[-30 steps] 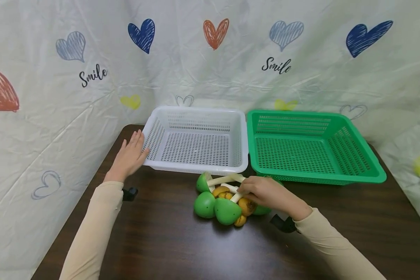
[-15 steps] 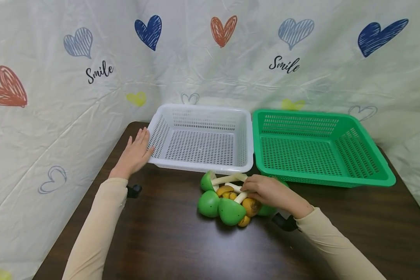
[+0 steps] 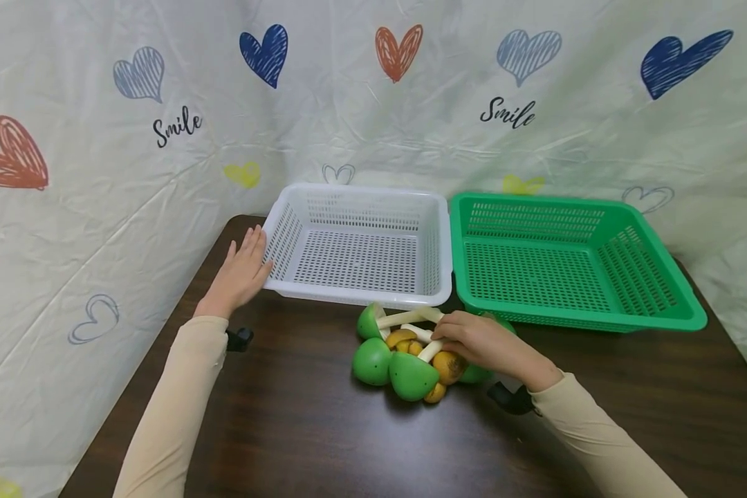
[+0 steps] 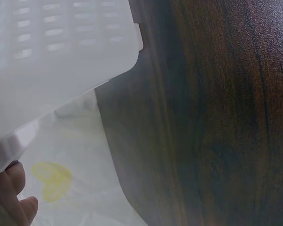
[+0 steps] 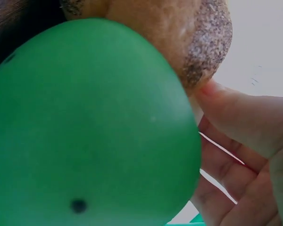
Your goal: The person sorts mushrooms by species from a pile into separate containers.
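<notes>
Basket of white perforated plastic [image 3: 355, 295], apparently steadied at left rim by straight-fingered left hand [image 3: 239, 273]; near front right corner, green-capped, white-stemmed mushrooms [image 3: 413, 377] beneath right hand [image 3: 482, 339]; cannot tell whether gripping.

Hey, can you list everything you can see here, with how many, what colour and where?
White basket: one, white, back of the table, left
Green basket: one, green, beside it, right
Green mushrooms: at least four, green and cream, piled before the baskets
Brown mushrooms: several, orange-brown, same pile
Table: one, dark brown, beneath everything
Cloth: white, printed with hearts and "Smile", behind the table
Wrist cameras: two, black, at the wrists
Sleeves: two, cream, on the arms
Left hand: one, bare, against the white basket's left side
Right hand: one, bare, at the pile
</notes>
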`<state>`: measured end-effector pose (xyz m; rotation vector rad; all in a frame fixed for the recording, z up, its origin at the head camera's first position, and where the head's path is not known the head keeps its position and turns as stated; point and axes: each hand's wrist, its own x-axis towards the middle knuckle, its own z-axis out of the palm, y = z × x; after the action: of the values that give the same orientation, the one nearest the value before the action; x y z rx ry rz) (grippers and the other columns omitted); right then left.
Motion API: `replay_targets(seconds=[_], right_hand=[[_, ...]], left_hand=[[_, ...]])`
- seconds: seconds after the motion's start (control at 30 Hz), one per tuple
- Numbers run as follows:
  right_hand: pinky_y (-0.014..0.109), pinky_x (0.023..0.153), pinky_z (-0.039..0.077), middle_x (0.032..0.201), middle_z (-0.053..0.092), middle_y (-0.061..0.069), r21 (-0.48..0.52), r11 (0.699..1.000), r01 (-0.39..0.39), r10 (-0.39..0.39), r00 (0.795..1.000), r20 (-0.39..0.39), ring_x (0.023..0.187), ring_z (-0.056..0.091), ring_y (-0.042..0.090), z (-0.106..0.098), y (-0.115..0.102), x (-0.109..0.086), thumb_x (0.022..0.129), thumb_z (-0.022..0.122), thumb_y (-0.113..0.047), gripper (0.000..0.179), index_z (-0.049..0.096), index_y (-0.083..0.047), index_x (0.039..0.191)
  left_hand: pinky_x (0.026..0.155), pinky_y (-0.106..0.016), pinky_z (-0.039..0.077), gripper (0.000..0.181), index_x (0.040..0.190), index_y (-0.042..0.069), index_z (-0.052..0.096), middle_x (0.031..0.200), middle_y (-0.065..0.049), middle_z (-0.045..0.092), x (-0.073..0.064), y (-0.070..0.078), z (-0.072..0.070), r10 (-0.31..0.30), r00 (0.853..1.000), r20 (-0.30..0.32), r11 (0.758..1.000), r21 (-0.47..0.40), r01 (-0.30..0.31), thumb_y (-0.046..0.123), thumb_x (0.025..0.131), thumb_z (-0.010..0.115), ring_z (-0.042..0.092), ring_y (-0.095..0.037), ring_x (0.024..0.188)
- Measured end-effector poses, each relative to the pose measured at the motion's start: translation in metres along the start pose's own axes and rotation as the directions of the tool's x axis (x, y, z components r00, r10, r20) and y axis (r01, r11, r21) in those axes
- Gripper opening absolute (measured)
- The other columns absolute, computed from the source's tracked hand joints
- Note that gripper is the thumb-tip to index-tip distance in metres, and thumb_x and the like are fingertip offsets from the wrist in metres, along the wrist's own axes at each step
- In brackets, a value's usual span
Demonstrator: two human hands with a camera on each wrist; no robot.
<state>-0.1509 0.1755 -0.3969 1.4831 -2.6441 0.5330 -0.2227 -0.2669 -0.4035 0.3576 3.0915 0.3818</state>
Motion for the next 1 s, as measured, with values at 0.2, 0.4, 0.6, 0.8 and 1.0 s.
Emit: replay_targets(seconds=[0.2,0.4,0.6,0.8,1.0], right_hand=[[0.027,0.067,0.052,0.096,0.062,-0.002,0.027,1.000,0.016,-0.016,1.000,-0.017,0.086,0.058,0.011,0.0022,0.0031,-0.0042,0.082,0.071,-0.006,0.016,0.068,-0.012,0.096],[0.027,0.067,0.052,0.096,0.062,-0.002,0.054,0.998,0.032,-0.029,0.998,-0.048,0.085,0.058,0.011,0.0028,0.0043,-0.0050,0.082,0.071,-0.005,0.017,0.067,-0.012,0.097],[0.028,0.068,0.051,0.096,0.061,-0.005,0.102,0.995,0.014,-0.005,0.996,-0.086,0.083,0.057,0.008,0.0016,0.0035,-0.0052,0.082,0.071,-0.003,0.019,0.066,-0.013,0.097],[0.028,0.070,0.051,0.097,0.061,-0.005,0.113,0.994,0.003,0.008,0.995,-0.103,0.084,0.056,0.007,0.0003,0.0041,-0.0062,0.081,0.071,-0.003,0.020,0.066,-0.013,0.098],[0.029,0.070,0.052,0.096,0.061,-0.004,0.102,0.995,0.001,0.012,0.991,-0.131,0.084,0.057,0.009,-0.0021,0.0032,-0.0049,0.080,0.072,-0.002,0.020,0.065,-0.011,0.096]], left_hand=[[0.112,-0.053,0.000,0.064,0.148,-0.006,0.004,0.156,-0.020,0.001,0.0003,0.0012,-0.0007,0.002,1.000,0.000,1.000,0.001,-0.002,0.027,0.101,0.034,-0.004,-0.030,0.143],[0.112,-0.052,0.001,0.064,0.148,-0.007,0.005,0.156,-0.020,0.001,0.0001,0.0012,-0.0010,-0.001,1.000,-0.003,1.000,0.001,0.001,0.026,0.101,0.034,-0.004,-0.030,0.143],[0.112,-0.053,0.002,0.064,0.148,-0.007,0.006,0.156,-0.020,0.002,0.0002,0.0007,-0.0002,-0.004,1.000,-0.006,1.000,0.006,0.004,0.026,0.100,0.035,-0.003,-0.030,0.143],[0.112,-0.053,0.002,0.064,0.148,-0.007,0.006,0.155,-0.022,0.004,0.0003,0.0000,-0.0005,-0.001,1.000,-0.012,1.000,0.004,0.001,0.025,0.100,0.035,-0.003,-0.030,0.143],[0.112,-0.052,0.001,0.063,0.147,-0.008,0.007,0.156,-0.021,0.004,-0.0011,0.0018,-0.0016,0.010,1.000,-0.027,1.000,-0.021,-0.010,0.025,0.100,0.034,-0.004,-0.029,0.143]])
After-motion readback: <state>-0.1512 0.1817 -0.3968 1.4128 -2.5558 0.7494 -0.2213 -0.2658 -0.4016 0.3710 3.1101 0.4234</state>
